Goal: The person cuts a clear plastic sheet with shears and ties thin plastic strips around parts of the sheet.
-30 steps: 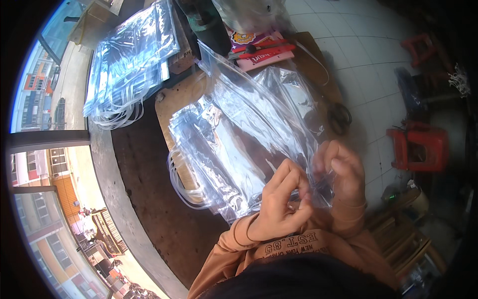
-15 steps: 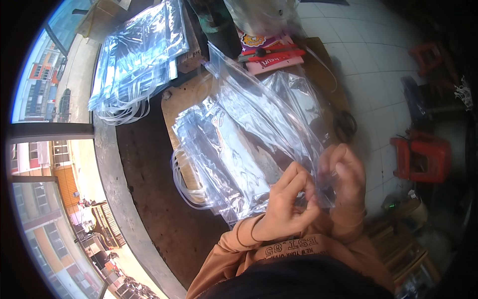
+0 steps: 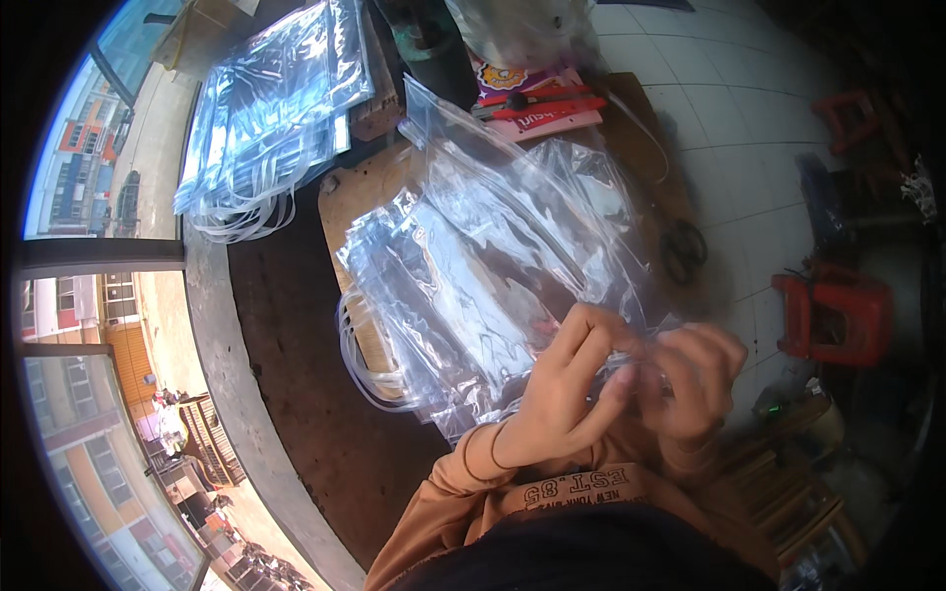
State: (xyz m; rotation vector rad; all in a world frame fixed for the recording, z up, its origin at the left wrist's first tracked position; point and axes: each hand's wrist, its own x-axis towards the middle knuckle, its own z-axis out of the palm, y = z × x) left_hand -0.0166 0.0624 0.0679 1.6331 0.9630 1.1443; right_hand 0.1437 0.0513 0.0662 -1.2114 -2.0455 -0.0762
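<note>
2 hands (image 3: 572, 389) near sweatshirt lettering (image 3: 579, 487)

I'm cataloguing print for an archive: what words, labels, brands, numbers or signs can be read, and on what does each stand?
Wording described, not copied out:
Orange-brown long-sleeved sweatshirt: dark chest lettering, a larger readable line and smaller, partly unclear print.
Flat pink-and-purple printed item: white lettering, partly covered by a red-and-black tool; its yellow round emblem is too small to read.
Clear plastic bags: none discernible.
</note>
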